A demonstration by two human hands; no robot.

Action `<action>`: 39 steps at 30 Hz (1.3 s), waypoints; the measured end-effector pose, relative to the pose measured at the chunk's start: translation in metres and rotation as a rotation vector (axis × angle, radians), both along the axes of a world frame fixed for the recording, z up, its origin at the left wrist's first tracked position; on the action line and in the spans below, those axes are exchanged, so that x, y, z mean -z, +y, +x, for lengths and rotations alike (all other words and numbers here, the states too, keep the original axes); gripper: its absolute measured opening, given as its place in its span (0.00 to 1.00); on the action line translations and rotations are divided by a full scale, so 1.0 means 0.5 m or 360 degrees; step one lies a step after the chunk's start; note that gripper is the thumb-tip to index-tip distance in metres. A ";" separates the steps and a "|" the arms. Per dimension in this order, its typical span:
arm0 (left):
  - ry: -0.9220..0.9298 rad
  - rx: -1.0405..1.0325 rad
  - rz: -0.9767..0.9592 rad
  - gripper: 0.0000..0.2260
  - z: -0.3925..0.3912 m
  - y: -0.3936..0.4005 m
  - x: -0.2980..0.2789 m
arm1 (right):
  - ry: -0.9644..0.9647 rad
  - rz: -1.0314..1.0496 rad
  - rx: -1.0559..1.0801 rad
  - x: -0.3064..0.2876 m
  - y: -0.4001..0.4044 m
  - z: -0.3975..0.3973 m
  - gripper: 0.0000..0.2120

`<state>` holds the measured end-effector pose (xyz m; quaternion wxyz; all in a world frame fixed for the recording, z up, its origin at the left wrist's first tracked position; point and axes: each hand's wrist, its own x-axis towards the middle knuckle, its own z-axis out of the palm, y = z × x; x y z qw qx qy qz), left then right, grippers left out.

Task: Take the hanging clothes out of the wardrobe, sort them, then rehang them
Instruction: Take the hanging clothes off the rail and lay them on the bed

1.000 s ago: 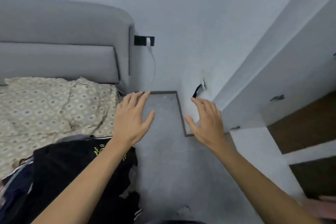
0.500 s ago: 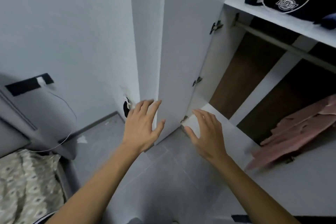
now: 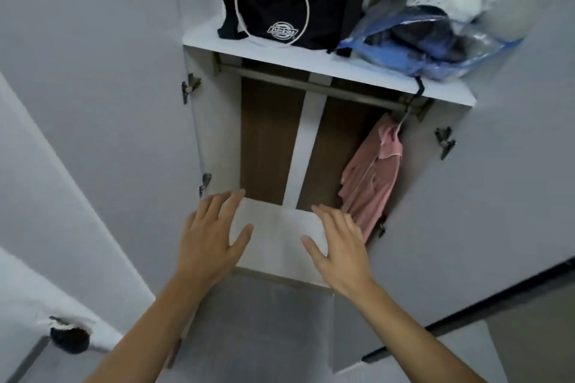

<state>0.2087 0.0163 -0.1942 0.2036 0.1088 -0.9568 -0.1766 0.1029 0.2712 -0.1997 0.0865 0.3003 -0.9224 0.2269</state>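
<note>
Turning from the bed, both hands, left hand (image 3: 209, 242) and right hand (image 3: 339, 247), are reaching released and empty toward the pink garment (image 3: 371, 179), the last one hanging on the wardrobe rail (image 3: 311, 87).

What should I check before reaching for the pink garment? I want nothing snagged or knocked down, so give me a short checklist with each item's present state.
1. Wardrobe doors open, rail reachable: ok. The rail is bare along most of its length.
2. Both hands free: ok. The left hand and right hand are spread open and hold nothing.
3. Pink garment on a hanger: ok. It hangs from a dark hanger hook at the rail's right end.
4. Hook lifts off cleanly: cannot tell. It sits close under the shelf edge.
5. Shelf load stable: cannot tell. The plastic bag lies at the edge above the hook.
</note>
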 end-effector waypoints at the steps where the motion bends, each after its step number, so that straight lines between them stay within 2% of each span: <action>1: 0.0012 0.0068 -0.0009 0.29 -0.032 0.003 -0.002 | -0.0006 -0.0015 0.0064 -0.001 0.010 -0.011 0.29; 11: -0.0059 0.0575 -0.0049 0.29 -0.386 0.095 0.008 | -0.0027 -0.0092 0.0558 0.011 0.120 -0.173 0.27; 15: -0.0063 0.0683 -0.0073 0.30 -0.507 0.117 -0.001 | -0.0042 -0.0096 0.0622 0.001 0.123 -0.258 0.30; 23: -0.0118 0.0971 -0.0145 0.32 -0.745 0.187 -0.013 | 0.0016 -0.0067 0.0790 -0.026 0.124 -0.387 0.29; 31: -0.0184 0.1297 -0.0312 0.27 -1.021 0.254 0.021 | 0.0069 0.0026 0.1117 0.018 0.121 -0.508 0.26; 39: -0.0219 0.1309 -0.0287 0.31 -1.232 0.310 0.072 | 0.0137 0.0103 0.1309 0.037 0.103 -0.654 0.27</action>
